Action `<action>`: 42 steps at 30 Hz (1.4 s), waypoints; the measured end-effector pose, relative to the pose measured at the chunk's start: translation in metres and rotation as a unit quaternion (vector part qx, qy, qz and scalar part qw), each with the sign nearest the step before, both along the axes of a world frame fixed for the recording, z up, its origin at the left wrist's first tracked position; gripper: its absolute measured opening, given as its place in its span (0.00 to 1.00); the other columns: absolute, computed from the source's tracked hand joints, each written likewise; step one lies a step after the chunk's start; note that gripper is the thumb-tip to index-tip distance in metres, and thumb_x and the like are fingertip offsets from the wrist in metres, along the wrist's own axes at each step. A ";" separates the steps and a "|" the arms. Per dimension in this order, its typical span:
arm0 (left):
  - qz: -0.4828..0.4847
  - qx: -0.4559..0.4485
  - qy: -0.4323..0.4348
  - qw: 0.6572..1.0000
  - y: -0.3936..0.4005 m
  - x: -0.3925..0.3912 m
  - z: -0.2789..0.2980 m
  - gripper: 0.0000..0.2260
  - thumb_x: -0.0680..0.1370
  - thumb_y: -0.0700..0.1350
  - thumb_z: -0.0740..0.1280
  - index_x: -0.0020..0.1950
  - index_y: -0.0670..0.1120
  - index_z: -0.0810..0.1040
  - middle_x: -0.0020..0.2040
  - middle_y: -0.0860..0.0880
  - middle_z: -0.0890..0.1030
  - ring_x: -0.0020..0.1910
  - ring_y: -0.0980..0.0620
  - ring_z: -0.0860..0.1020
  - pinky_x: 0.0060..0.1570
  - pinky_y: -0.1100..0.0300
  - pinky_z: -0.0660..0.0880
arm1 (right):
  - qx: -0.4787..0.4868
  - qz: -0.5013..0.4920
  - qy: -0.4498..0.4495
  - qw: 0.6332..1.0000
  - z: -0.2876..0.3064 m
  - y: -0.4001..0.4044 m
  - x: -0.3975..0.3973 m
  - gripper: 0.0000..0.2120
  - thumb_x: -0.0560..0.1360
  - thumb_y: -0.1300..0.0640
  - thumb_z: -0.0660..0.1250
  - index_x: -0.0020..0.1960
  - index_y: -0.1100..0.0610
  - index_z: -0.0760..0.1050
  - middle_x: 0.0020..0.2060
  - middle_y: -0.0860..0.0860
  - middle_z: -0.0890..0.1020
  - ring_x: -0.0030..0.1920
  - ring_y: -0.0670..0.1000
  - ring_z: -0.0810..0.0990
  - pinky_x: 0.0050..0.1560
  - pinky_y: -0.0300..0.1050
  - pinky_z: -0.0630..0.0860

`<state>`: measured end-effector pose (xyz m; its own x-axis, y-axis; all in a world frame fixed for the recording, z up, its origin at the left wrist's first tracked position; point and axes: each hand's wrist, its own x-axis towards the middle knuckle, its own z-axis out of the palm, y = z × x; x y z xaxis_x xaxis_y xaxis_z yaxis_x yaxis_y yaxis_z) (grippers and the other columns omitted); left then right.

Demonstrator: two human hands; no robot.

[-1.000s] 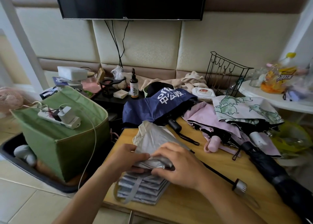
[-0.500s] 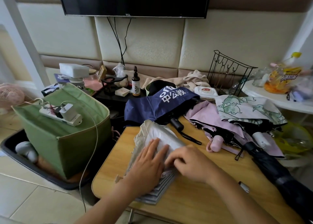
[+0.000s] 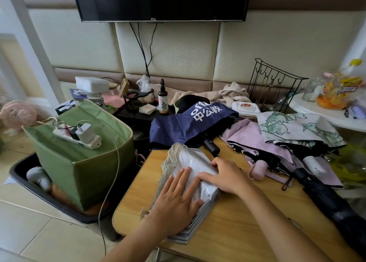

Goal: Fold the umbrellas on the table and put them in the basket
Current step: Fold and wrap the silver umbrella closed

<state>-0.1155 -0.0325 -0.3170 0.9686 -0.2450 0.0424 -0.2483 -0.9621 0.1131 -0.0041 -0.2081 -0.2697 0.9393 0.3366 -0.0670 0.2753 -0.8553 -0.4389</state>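
A silver-grey umbrella lies folded flat on the wooden table. My left hand presses flat on its near half, fingers straight. My right hand rests on the umbrella's right edge with fingers bent onto the fabric. Behind lie a navy umbrella with white lettering, a lilac umbrella, a floral white-and-green umbrella and a black umbrella at the right. The green fabric basket stands on the floor to the left of the table.
A white power strip with a charger lies across the basket's top, its cable hanging down the front. A black tray holds the basket. A brown dropper bottle, a wire rack and clutter stand behind; a white side table is at right.
My left hand went from gripping the umbrella's left edge to lying flat on top of it. My right hand slid up along its right edge. The fabric lies flatter now.
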 end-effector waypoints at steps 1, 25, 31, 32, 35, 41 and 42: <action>0.002 0.003 0.004 1.000 0.000 -0.001 0.001 0.34 0.78 0.67 0.30 0.82 0.55 0.35 0.82 0.46 0.33 0.80 0.48 0.31 0.80 0.48 0.38 | -0.004 0.000 0.006 1.000 0.002 0.002 0.000 0.31 0.72 0.31 0.71 0.63 0.53 0.76 0.59 0.48 0.80 0.57 0.51 0.78 0.49 0.45 0.68; 0.330 -0.565 0.023 0.756 0.006 0.029 0.045 0.34 0.74 0.73 0.64 0.40 0.40 0.84 0.31 0.46 0.85 0.32 0.50 0.84 0.36 0.57 0.79 | 0.273 0.066 0.045 0.959 0.003 0.005 -0.023 0.30 0.72 0.23 0.59 0.50 0.46 0.83 0.53 0.44 0.77 0.57 0.43 0.78 0.65 0.54 0.74; 0.364 -0.596 0.077 0.711 0.013 0.038 0.049 0.22 0.74 0.61 0.73 0.44 0.40 0.84 0.34 0.41 0.85 0.33 0.44 0.85 0.34 0.57 0.79 | 0.302 0.087 0.068 0.947 0.006 0.006 -0.024 0.13 0.78 0.39 0.67 0.45 0.43 0.87 0.60 0.40 0.79 0.66 0.38 0.74 0.69 0.45 0.69; 0.367 -0.604 0.092 0.701 0.014 0.039 0.048 0.19 0.74 0.57 0.73 0.45 0.40 0.83 0.35 0.40 0.85 0.32 0.44 0.85 0.34 0.56 0.79 | 0.292 0.086 0.069 0.950 0.007 0.007 -0.024 0.10 0.79 0.42 0.69 0.45 0.42 0.87 0.64 0.40 0.76 0.69 0.37 0.71 0.69 0.42 0.67; 0.367 -0.625 0.116 0.679 0.016 0.039 0.048 0.12 0.76 0.49 0.72 0.46 0.40 0.81 0.37 0.39 0.85 0.29 0.44 0.84 0.29 0.58 0.79 | 0.304 0.038 0.057 0.950 0.003 0.011 -0.024 0.04 0.78 0.47 0.72 0.52 0.42 0.84 0.62 0.39 0.74 0.65 0.41 0.74 0.64 0.41 0.71; 0.352 -0.640 0.108 0.675 0.015 0.035 0.048 0.09 0.77 0.48 0.72 0.50 0.42 0.81 0.44 0.36 0.86 0.29 0.45 0.83 0.28 0.59 0.79 | 0.381 -0.159 0.215 0.885 0.000 0.014 -0.014 0.38 0.67 0.39 0.81 0.68 0.55 0.71 0.62 0.49 0.76 0.63 0.50 0.75 0.62 0.46 0.71; 0.349 -0.640 0.106 0.676 0.015 0.035 0.049 0.09 0.77 0.48 0.72 0.50 0.43 0.80 0.45 0.36 0.86 0.29 0.45 0.84 0.28 0.59 0.79 | 0.378 -0.157 0.228 0.883 0.001 0.014 -0.012 0.42 0.62 0.36 0.83 0.66 0.57 0.73 0.61 0.50 0.78 0.63 0.51 0.76 0.63 0.47 0.72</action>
